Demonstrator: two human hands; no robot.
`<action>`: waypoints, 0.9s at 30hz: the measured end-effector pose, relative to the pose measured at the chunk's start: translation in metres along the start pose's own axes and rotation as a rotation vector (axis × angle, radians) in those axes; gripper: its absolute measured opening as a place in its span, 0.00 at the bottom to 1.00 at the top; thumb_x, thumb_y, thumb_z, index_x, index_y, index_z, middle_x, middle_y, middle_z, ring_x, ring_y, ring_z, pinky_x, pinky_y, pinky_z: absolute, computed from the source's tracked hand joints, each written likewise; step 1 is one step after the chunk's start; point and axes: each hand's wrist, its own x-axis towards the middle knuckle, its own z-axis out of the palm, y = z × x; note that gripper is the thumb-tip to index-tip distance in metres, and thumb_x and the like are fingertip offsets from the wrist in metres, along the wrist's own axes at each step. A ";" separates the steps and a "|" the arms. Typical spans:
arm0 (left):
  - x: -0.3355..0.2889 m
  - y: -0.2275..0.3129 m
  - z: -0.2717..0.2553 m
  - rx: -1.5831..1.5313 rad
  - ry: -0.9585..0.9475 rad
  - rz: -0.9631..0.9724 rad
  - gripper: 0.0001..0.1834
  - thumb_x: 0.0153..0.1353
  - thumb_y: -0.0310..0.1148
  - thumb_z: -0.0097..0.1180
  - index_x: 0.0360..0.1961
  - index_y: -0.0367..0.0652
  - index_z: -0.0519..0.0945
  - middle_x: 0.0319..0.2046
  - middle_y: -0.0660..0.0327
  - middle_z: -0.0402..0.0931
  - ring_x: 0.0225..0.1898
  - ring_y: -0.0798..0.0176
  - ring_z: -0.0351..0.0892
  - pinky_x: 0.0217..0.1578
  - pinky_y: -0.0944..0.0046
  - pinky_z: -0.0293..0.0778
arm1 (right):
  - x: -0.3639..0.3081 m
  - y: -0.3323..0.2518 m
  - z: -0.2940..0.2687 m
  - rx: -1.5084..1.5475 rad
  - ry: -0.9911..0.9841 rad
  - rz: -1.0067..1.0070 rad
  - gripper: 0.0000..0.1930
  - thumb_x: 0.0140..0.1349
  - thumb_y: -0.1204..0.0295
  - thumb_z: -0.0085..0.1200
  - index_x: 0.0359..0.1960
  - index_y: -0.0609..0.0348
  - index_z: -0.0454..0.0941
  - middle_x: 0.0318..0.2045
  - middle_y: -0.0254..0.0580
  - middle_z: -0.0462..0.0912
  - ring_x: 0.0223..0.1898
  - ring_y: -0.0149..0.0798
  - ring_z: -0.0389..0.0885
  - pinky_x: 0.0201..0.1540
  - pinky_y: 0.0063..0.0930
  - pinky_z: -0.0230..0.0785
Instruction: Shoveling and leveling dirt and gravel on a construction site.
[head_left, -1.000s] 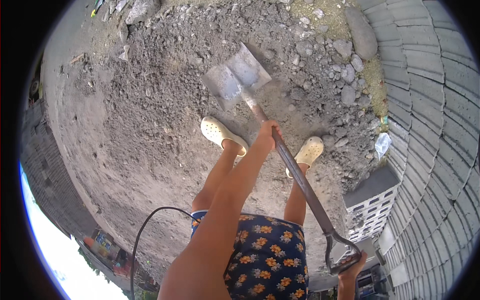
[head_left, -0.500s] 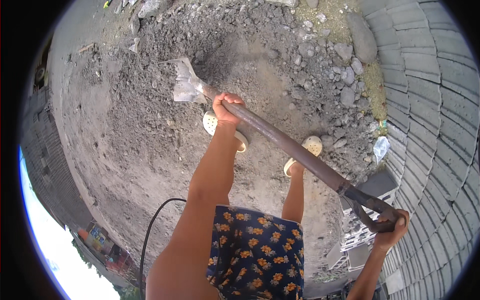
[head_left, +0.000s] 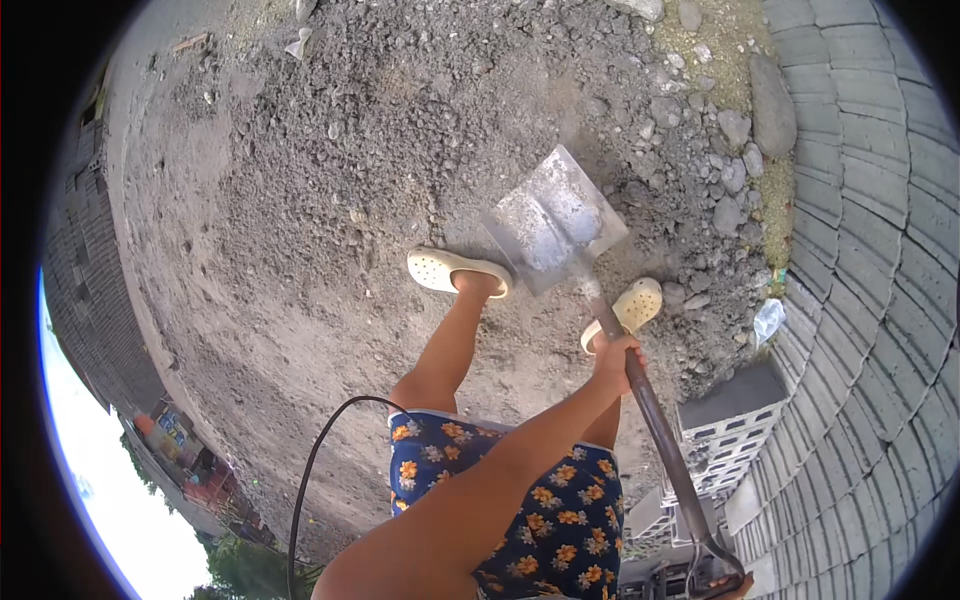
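A square-bladed shovel [head_left: 655, 420] slants from the lower right up toward the middle of the view. My left hand [head_left: 618, 365] is closed around its brown shaft, not far below the blade. At the lower right, my right hand [head_left: 735, 584] grips the D-shaped handle and is partly hidden by it. The metal blade [head_left: 545, 215] faces up over the grey soil, with only dusty residue showing on it. It hangs between and just beyond my two cream clogs, the left clog [head_left: 440, 270] and the right clog [head_left: 640, 303].
Loose grey soil and gravel [head_left: 400, 130] spread ahead and left. Stones [head_left: 730, 180] and a large rock [head_left: 772, 105] border stacked grey slabs [head_left: 860, 200] on the right. Hollow blocks [head_left: 735, 420] stand by my right leg, near a crumpled plastic bag [head_left: 768, 320]. A black cable [head_left: 310, 460] loops at my left.
The shovel blade has swung from the left toward the right and turned its face up. My left hand has moved right and nearer with the shaft; my right hand has dropped lower.
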 end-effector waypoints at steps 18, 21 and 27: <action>-0.024 0.368 0.069 -0.357 -0.368 0.385 0.07 0.42 0.28 0.44 0.12 0.46 0.63 0.11 0.67 0.63 0.15 0.68 0.63 0.23 0.66 0.66 | -0.245 -0.203 0.368 0.132 -0.645 -0.643 0.18 0.50 0.54 0.47 0.14 0.54 0.64 0.07 0.33 0.63 0.08 0.28 0.61 0.11 0.18 0.56; -0.046 0.366 0.045 -0.384 -0.349 0.454 0.06 0.40 0.28 0.46 0.12 0.45 0.63 0.11 0.66 0.63 0.16 0.67 0.63 0.23 0.65 0.66 | -0.247 -0.203 0.354 0.096 -0.768 -0.672 0.16 0.52 0.57 0.46 0.18 0.56 0.66 0.09 0.35 0.65 0.09 0.28 0.63 0.12 0.18 0.58; -0.143 0.383 -0.156 -0.551 -0.600 0.658 0.05 0.39 0.27 0.47 0.12 0.44 0.66 0.13 0.67 0.65 0.17 0.68 0.65 0.23 0.68 0.69 | -0.304 -0.119 0.322 0.067 -1.173 -0.856 0.10 0.49 0.68 0.51 0.21 0.62 0.67 0.11 0.34 0.68 0.12 0.24 0.65 0.15 0.17 0.57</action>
